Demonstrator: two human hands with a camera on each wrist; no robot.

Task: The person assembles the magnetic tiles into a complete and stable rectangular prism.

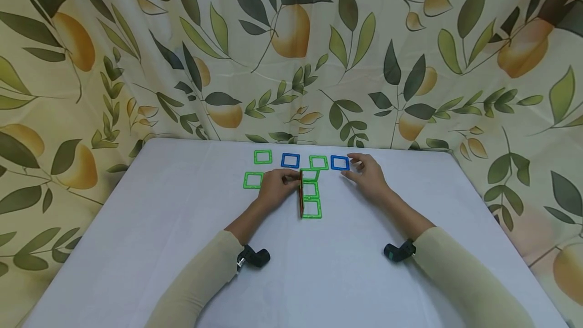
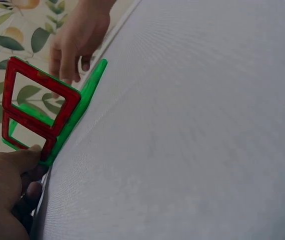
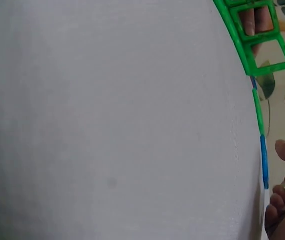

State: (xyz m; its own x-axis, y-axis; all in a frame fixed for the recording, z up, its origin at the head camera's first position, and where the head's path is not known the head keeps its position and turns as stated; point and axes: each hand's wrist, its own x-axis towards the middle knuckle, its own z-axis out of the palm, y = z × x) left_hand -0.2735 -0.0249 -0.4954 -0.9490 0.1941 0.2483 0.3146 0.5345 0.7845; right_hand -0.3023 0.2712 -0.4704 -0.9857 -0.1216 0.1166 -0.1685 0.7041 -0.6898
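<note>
Open-square magnetic tiles lie on the white table. My left hand [image 1: 279, 189] pinches the far part of an upright wall of red magnetic tiles [image 2: 42, 92], its thumb against the lower red frame in the left wrist view. Green tiles [image 1: 311, 208] run along the foot of this wall, and another green tile [image 1: 309, 175] stands at its far end. My right hand [image 1: 370, 176] is at the right edge of a blue tile [image 1: 339, 163], thumb and forefinger spread around its corners. In the right wrist view those fingers look apart from the tile.
Left of the blue tile lie a green tile [image 1: 319, 163], a second blue tile [image 1: 290, 160] and another green tile [image 1: 262, 157]. One more green tile [image 1: 253, 180] is partly behind my left hand. A fruit-patterned curtain [image 1: 291, 90] hangs behind the table [image 1: 182, 247].
</note>
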